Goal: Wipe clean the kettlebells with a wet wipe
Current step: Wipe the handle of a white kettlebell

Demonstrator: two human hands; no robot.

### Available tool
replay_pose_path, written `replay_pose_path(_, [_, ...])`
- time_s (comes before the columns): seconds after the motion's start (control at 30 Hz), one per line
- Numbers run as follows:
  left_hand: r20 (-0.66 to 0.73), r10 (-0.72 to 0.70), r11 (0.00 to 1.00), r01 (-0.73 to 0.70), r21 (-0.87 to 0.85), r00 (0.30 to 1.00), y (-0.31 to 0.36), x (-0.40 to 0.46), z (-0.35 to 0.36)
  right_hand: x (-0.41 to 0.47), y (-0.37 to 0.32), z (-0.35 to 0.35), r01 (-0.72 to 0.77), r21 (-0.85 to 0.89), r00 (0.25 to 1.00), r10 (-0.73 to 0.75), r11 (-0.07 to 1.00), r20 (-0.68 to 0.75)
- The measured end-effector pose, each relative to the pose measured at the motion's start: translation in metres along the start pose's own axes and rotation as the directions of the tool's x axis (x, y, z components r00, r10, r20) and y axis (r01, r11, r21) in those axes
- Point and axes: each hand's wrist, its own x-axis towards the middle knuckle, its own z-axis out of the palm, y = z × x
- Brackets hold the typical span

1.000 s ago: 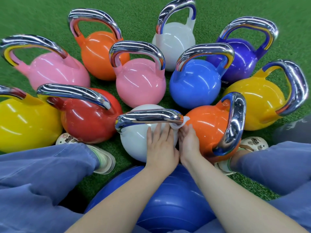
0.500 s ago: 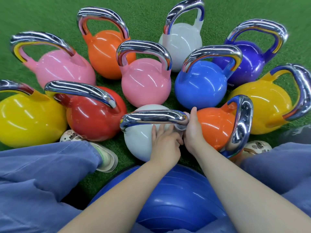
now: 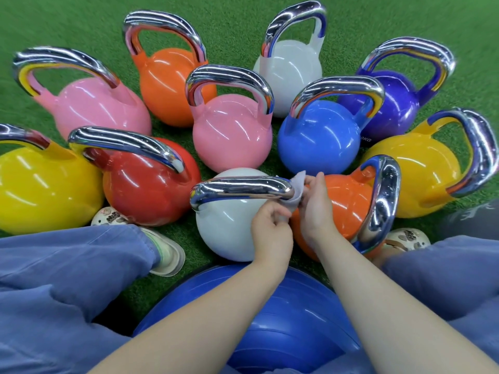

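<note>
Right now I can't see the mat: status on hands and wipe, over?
Both hands pinching wet wipe at near white kettlebell handle end: left hand, right hand. Orange kettlebell crowds the right side.

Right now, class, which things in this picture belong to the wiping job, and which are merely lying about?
Part of the job:
- wet wipe, pinched by both the left hand and right hand
- near white kettlebell, wipe wrapped round its handle end
- the other kettlebells, such as the near orange kettlebell

Just lying about:
- blue exercise ball
- green turf
- shoes
</note>
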Motion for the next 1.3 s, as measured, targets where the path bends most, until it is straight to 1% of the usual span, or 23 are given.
replay_pose_path(0.07, [-0.014,-0.054,0.98,0.05,-0.191,0.998,0.006,0.002,0.002,0.004,0.008,-0.005,-0.016,-0.013,1.0,0.016,1.0,-0.001])
replay_pose_path(0.1, [-0.008,-0.09,0.965,0.086,-0.248,0.996,0.006,0.004,0.001,0.005,0.012,-0.008,-0.04,-0.01,0.999,0.04,0.999,0.0])
replay_pose_path(0.13, [0.02,-0.123,0.957,0.123,-0.262,0.992,0.006,0.006,0.0,0.007,0.016,-0.011,-0.058,-0.019,0.998,0.059,0.998,0.004])
replay_pose_path(0.23, [0.13,-0.179,0.969,0.197,-0.15,0.975,-0.001,0.012,-0.006,0.007,0.024,-0.016,-0.111,-0.051,0.993,0.112,0.992,0.025])
replay_pose_path(0.33, [0.184,-0.166,0.985,0.171,-0.01,0.969,-0.006,0.014,-0.01,0.008,0.028,-0.018,-0.116,-0.131,0.992,0.12,0.985,0.025])
replay_pose_path(0.4, [0.203,-0.158,0.987,0.154,0.037,0.966,-0.004,0.016,-0.01,0.009,0.03,-0.018,-0.11,-0.173,0.992,0.118,0.979,0.038])
replay_pose_path(0.47, [0.206,-0.162,0.987,0.161,0.019,0.965,-0.001,0.017,-0.011,0.008,0.027,-0.014,-0.104,-0.184,0.993,0.113,0.977,0.04])
replay_pose_path(0.53, [0.189,-0.168,0.984,0.177,-0.035,0.968,0.005,0.015,-0.01,0.003,0.018,-0.007,-0.066,-0.195,0.996,0.077,0.978,0.049])
replay_pose_path(0.67, [0.158,-0.184,0.955,0.214,-0.206,0.97,0.014,0.006,-0.006,-0.002,0.01,0.001,0.008,-0.239,0.999,0.003,0.971,0.049])
replay_pose_path(0.7, [0.157,-0.191,0.94,0.227,-0.256,0.969,0.015,0.005,-0.004,-0.003,0.008,0.002,0.034,-0.252,0.998,-0.02,0.967,0.059])
replay_pose_path(0.8, [0.134,-0.271,0.872,0.302,-0.386,0.953,0.018,0.007,-0.001,-0.012,-0.003,0.007,0.105,-0.274,0.992,-0.082,0.956,0.094])
replay_pose_path(0.87, [0.149,-0.312,0.792,0.344,-0.504,0.938,0.023,0.007,0.0,-0.018,-0.015,0.01,0.161,-0.321,0.984,-0.125,0.933,0.129])
replay_pose_path(0.93, [0.177,-0.338,0.701,0.372,-0.608,0.925,0.026,0.007,-0.001,-0.021,-0.025,0.014,0.193,-0.373,0.975,-0.135,0.907,0.178])
replay_pose_path(1.07, [0.234,-0.37,0.568,0.418,-0.709,0.899,0.028,0.006,-0.008,-0.021,-0.037,0.018,0.304,-0.496,0.941,-0.176,0.814,0.288])
replay_pose_path(1.13, [0.26,-0.366,0.514,0.427,-0.744,0.894,0.032,0.003,-0.012,-0.02,-0.045,0.017,0.31,-0.53,0.935,-0.153,0.789,0.319])
replay_pose_path(1.2, [0.269,-0.377,0.462,0.432,-0.775,0.886,0.035,0.001,-0.015,-0.019,-0.052,0.01,0.285,-0.531,0.923,-0.078,0.798,0.378])
replay_pose_path(1.27, [0.274,-0.393,0.437,0.44,-0.784,0.878,0.036,0.003,-0.018,-0.018,-0.053,-0.001,0.266,-0.53,0.879,0.023,0.806,0.476])
replay_pose_path(1.3, [0.27,-0.399,0.438,0.44,-0.784,0.877,0.035,0.004,-0.019,-0.016,-0.051,-0.007,0.292,-0.573,0.853,0.062,0.766,0.518])
